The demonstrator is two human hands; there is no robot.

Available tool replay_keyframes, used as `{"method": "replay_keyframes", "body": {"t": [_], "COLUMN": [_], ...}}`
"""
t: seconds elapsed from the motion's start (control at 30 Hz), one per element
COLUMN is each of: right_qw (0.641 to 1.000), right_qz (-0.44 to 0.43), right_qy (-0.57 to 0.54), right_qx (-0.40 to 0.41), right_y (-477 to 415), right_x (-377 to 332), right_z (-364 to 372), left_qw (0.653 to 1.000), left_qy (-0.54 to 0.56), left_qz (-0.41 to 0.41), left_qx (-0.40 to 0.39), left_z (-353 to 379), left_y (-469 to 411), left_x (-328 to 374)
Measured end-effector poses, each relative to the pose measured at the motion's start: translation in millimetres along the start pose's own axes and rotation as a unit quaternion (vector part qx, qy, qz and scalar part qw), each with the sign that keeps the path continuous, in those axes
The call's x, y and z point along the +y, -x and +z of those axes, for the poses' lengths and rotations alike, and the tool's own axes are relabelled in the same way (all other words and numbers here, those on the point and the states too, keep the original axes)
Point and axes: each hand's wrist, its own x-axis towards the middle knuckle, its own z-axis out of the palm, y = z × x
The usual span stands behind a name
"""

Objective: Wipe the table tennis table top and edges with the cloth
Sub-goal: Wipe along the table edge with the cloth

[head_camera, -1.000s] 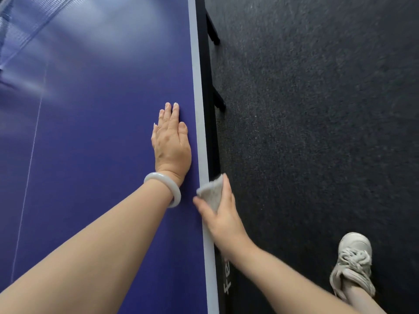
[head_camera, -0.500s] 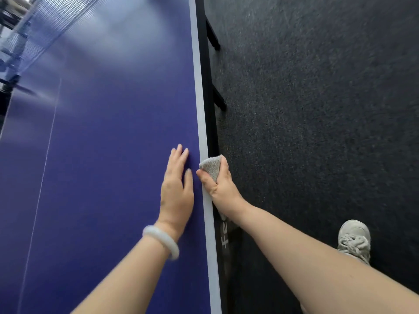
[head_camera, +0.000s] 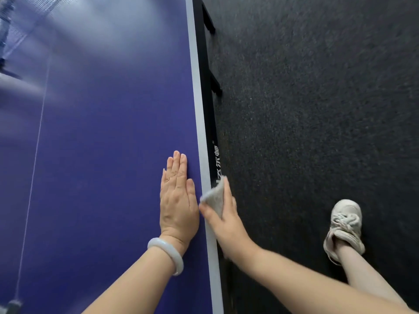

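Note:
The blue table tennis table top (head_camera: 108, 137) fills the left half of the view, with a white stripe along its right side and a black side edge (head_camera: 207, 91) below it. My left hand (head_camera: 178, 200) lies flat on the blue top close to the stripe, fingers straight, a pale bangle on the wrist. My right hand (head_camera: 226, 218) grips a small grey cloth (head_camera: 215, 198) and holds it against the table's right side edge, thumb on the white stripe and fingers down the outer face.
Dark carpet floor (head_camera: 317, 109) runs along the right of the table. My foot in a white sneaker (head_camera: 345, 225) stands on it at the lower right. Black frame brackets (head_camera: 215, 85) stick out under the edge farther ahead. The net (head_camera: 13, 26) shows at the upper left.
My right hand with the cloth slid forward along the side edge, then back toward me. My left hand stayed flat on the top, shifting along the edge beside it.

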Motion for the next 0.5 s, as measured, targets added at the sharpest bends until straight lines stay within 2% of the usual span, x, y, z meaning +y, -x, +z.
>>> {"method": "replay_keyframes", "body": {"t": [0.13, 0.33, 0.5], "right_qw": [0.997, 0.999, 0.997], "right_qz": [0.039, -0.001, -0.02], "right_qy": [-0.009, -0.041, -0.056], "right_qx": [-0.059, -0.017, 0.043], "right_y": [-4.1, -74.5, -19.1], "right_x": [-3.9, -52.6, -7.7], "right_z": [-10.0, -16.9, 3.2], "left_qw": [1.0, 1.0, 1.0], "left_qy": [-0.005, 0.004, 0.0], "left_qz": [-0.001, -0.004, -0.003], "left_qx": [0.001, -0.003, -0.001], "left_z": [-1.3, -1.6, -3.8], "left_y": [-0.5, 1.7, 0.3], "left_x": [0.8, 2.8, 5.7]}}
